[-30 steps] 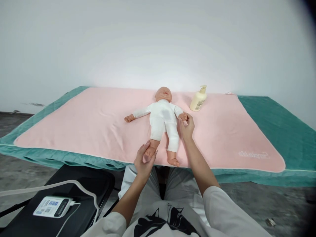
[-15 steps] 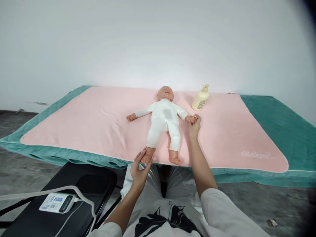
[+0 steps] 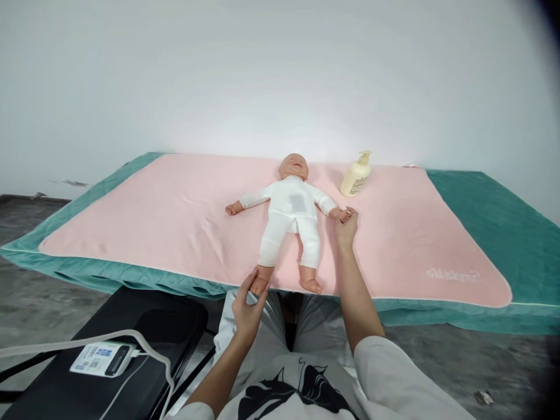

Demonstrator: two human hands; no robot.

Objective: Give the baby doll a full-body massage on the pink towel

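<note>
A baby doll (image 3: 291,207) with a white cloth body lies on its back on a pink mat (image 3: 402,233), head toward the wall. My left hand (image 3: 250,303) is at the doll's foot on the left, thumb and fingers closed around its two sides. My right hand (image 3: 347,226) pinches the doll's hand on the right, the fingertips covering part of it. The doll's other arm stretches out to the left, untouched. Just beyond my right hand stands a cream pump bottle (image 3: 355,178) with dark lettering.
The mat lies over a green padded cover (image 3: 503,216) against a white wall (image 3: 280,76). At lower left is a black chair (image 3: 144,326) holding a white device (image 3: 102,358) with a cable (image 3: 131,333). A small scrap (image 3: 483,398) lies on the floor.
My right hand has shifted slightly down with the doll's hand in its fingers. My left hand stays at the foot, its fingers slightly lower. The doll's body and the bottle keep their places.
</note>
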